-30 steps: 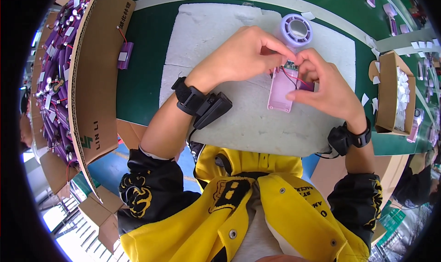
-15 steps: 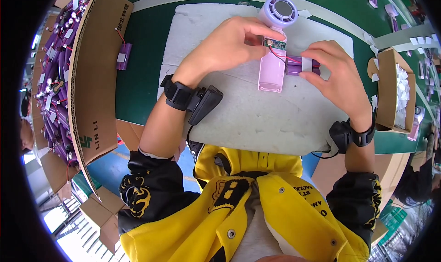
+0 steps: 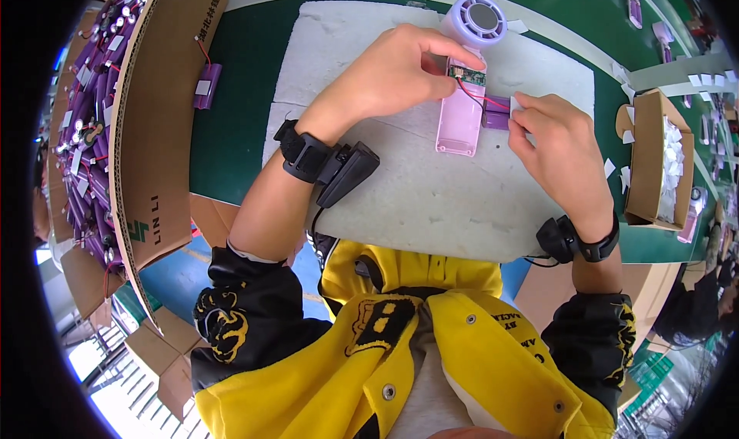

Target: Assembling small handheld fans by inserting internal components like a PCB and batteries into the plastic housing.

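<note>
Two bare hands work over a pale foam mat (image 3: 369,200) that lies on a green table (image 3: 242,131). The handheld fan (image 3: 459,123) is at the upper middle of the mat, its round lavender head (image 3: 462,37) pointing away from the person and its open pink handle towards them. The left hand (image 3: 400,69) comes in from the left and grips the fan below the head, the index finger reaching across the top of the handle and the thumb at its left edge, beside a small green circuit board (image 3: 479,78). Red and dark wires (image 3: 471,95) lead from the board across the hollow of the handle to a purple battery pack (image 3: 496,121), which is just beside the handle's right edge. The right hand (image 3: 556,135) is at the far end of this pack, its fingers curled and the tips at a white label (image 3: 514,105); whether they pinch the label, the pack or both, I cannot tell. Each wrist wears a black strap with a black device. To the left stands a large cardboard box (image 3: 158,131) beside many purple packs (image 3: 86,162), and a single labelled pack (image 3: 206,87) lies on the table near it. To the right, a small carton (image 3: 643,165) holds white pieces (image 3: 671,162), with a few white slips (image 3: 625,179) lying just beside it.
</note>
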